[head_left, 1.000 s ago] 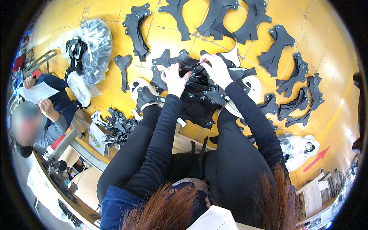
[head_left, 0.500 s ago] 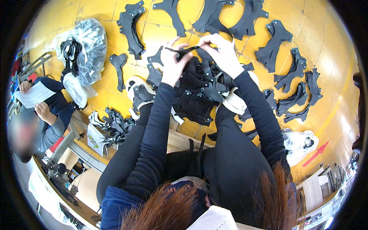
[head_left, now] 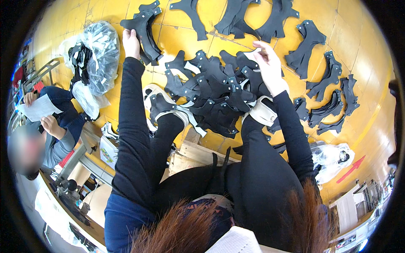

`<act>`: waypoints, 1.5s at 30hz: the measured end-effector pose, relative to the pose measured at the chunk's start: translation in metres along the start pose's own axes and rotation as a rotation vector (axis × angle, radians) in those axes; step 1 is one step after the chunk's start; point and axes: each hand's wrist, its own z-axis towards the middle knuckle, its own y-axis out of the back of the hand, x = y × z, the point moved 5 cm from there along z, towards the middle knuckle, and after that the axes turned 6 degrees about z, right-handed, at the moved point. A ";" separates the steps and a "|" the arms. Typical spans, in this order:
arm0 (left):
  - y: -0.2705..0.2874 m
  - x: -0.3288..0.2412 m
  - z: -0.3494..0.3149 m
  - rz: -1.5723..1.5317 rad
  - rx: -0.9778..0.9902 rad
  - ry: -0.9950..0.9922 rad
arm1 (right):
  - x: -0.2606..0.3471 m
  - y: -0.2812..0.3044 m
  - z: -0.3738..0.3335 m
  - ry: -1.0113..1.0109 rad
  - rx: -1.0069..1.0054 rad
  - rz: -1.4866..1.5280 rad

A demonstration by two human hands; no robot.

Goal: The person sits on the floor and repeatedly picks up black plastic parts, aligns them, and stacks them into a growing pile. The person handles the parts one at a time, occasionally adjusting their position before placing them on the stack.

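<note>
My left hand [head_left: 131, 44] is at the far left, its fingers closed on the edge of a curved black cut piece [head_left: 134, 24]. That piece lies over a stack of similar black pieces [head_left: 148, 41]. Fingers apart and holding nothing, my right hand [head_left: 270, 67] hovers over the right side of a heaped pile of black cut pieces [head_left: 213, 90]. Next to its fingertips, a piece with a white underside [head_left: 252, 55] shows. Small pale tags mark many of the pieces. The pile lies on the floor between my feet, in pale shoes [head_left: 262, 112].
Sorted black stacks [head_left: 304, 48] form an arc on the yellow tiled floor. Clear plastic bags lie at left [head_left: 100, 57] and right [head_left: 333, 159]. A seated person holding a paper sheet [head_left: 40, 107] is at the left. Wooden boards [head_left: 192, 154] lie before my legs.
My left hand has gone from above the pile to the far-left stack, carrying a black piece. My right hand has let go of it and shifted right and nearer, its fingers opening.
</note>
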 end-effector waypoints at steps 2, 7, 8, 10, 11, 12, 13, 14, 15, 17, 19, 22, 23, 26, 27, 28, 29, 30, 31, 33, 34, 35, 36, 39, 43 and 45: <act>0.006 0.021 0.018 0.109 -0.056 -0.045 | -0.008 0.011 -0.002 -0.004 -0.027 -0.037; 0.005 0.042 0.016 0.432 -0.098 -0.036 | -0.014 0.018 -0.005 0.003 -0.066 -0.019; 0.006 0.038 0.003 0.598 -0.257 -0.067 | -0.014 0.018 -0.005 -0.004 -0.062 -0.010; -0.002 0.020 -0.029 0.774 -0.424 -0.226 | -0.014 0.017 -0.006 -0.017 -0.055 -0.036; -0.008 0.007 -0.046 0.780 -0.430 -0.357 | -0.013 0.017 -0.006 -0.005 -0.047 -0.036; -0.016 -0.006 -0.064 0.778 -0.445 -0.502 | -0.014 0.016 -0.007 -0.021 -0.051 -0.041; -0.030 -0.016 -0.079 0.739 -0.300 -0.626 | -0.014 0.016 -0.007 -0.014 -0.052 -0.035; -0.046 -0.026 -0.096 0.687 -0.163 -0.760 | -0.013 0.015 -0.007 0.004 -0.051 -0.023; -0.062 -0.028 -0.114 0.682 0.008 -0.779 | -0.015 0.014 -0.007 -0.015 -0.051 -0.028; -0.087 -0.028 -0.152 0.706 0.267 -0.793 | -0.018 0.011 -0.009 -0.032 -0.039 -0.023; -0.104 -0.026 -0.176 0.703 0.373 -0.754 | -0.021 0.010 -0.012 -0.037 -0.030 -0.050; -0.116 -0.017 -0.189 0.633 0.375 -0.582 | -0.025 0.009 -0.017 -0.051 -0.019 -0.038; -0.119 -0.012 -0.190 0.610 0.377 -0.509 | -0.026 0.008 -0.018 -0.048 -0.006 -0.008; -0.123 -0.004 -0.188 0.564 0.313 -0.371 | -0.033 0.007 -0.021 -0.083 -0.004 -0.024; -0.123 -0.005 -0.186 0.523 0.284 -0.380 | -0.034 0.004 -0.020 -0.062 -0.006 -0.006; -0.124 -0.002 -0.183 0.518 0.319 -0.298 | -0.037 0.002 -0.021 -0.068 0.002 0.003; -0.125 -0.003 -0.179 0.548 0.359 -0.329 | -0.039 -0.001 -0.022 -0.074 0.010 0.010; -0.126 -0.003 -0.177 0.576 0.403 -0.309 | -0.041 -0.004 -0.023 -0.098 0.012 0.022; -0.127 -0.005 -0.174 0.602 0.466 -0.307 | -0.041 -0.008 -0.023 -0.095 0.016 0.042; -0.126 -0.014 -0.172 0.625 0.518 -0.366 | -0.036 -0.016 -0.024 -0.044 0.057 -0.026; -0.125 -0.022 -0.173 0.622 0.508 -0.429 | -0.035 -0.018 -0.025 -0.087 0.054 -0.071; -0.124 -0.027 -0.175 0.643 0.531 -0.450 | -0.032 -0.022 -0.027 -0.094 0.122 -0.127; -0.123 -0.028 -0.177 0.553 0.605 -0.331 | -0.028 -0.028 -0.027 -0.082 0.149 -0.126; -0.123 -0.028 -0.194 0.386 0.877 -0.005 | -0.015 -0.046 -0.029 0.023 0.238 -0.119; -0.117 -0.028 -0.209 0.278 1.107 0.136 | -0.013 -0.076 -0.037 0.269 0.322 -0.392; -0.113 -0.022 -0.212 0.313 1.185 0.161 | -0.023 -0.087 -0.044 0.282 0.396 -0.504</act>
